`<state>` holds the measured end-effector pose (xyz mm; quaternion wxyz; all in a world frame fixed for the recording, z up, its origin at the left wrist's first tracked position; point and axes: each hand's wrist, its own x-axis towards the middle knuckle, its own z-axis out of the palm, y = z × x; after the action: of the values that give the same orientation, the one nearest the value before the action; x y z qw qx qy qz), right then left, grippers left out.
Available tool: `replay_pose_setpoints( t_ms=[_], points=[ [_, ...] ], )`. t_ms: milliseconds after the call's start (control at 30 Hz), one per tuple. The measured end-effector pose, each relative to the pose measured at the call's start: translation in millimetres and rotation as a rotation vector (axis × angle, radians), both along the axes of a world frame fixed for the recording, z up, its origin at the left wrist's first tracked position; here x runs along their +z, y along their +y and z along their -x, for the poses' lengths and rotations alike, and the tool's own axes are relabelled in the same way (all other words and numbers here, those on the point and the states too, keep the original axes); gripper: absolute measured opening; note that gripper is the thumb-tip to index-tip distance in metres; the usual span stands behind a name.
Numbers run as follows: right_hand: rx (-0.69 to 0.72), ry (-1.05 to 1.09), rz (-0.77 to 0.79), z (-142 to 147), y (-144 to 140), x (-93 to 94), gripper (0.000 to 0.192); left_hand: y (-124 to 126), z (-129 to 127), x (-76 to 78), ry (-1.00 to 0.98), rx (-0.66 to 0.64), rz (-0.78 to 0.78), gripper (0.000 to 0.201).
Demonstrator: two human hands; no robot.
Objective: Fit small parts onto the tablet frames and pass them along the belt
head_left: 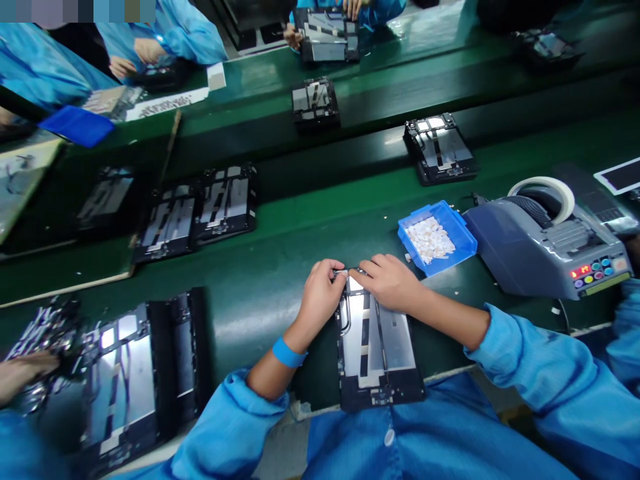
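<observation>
An opened tablet (373, 340), with silver battery panels and black cables showing, lies at the front edge of the bench before me. My left hand (324, 290) is closed on its far left corner, thumb and fingers pinched at the rim. Beside it, my right hand (393, 281) rests over the far edge with bent fingers pressed together. Any small part under those fingertips is hidden. To the right of the right hand is a blue bin (465, 240) of small white pieces (431, 240). A blue band (289, 353) circles my left wrist.
A grey tape dispenser (530, 247) with a lit display stands at right. More opened tablets (227, 200) lie at left; others (443, 150) sit in stacks along the green line. A co-worker's hand (30, 373) is near metal parts at far left. Other people work opposite.
</observation>
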<state>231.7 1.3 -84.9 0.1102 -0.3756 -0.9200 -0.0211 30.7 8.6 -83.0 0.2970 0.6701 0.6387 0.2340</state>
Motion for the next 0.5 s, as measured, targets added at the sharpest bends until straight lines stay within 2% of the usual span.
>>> replay_pose_setpoints(
  t_ms=[200, 500],
  points=[
    [-0.018, 0.021, 0.009, -0.7, 0.1, -1.7, 0.032, 0.0, 1.2, -0.3, -0.005, 0.003, 0.01, 0.007],
    [0.003, -0.016, 0.054, 2.7, -0.3, 5.0, 0.032, 4.8, -0.9, -0.3, -0.016, 0.023, 0.057, 0.006]
  ],
)
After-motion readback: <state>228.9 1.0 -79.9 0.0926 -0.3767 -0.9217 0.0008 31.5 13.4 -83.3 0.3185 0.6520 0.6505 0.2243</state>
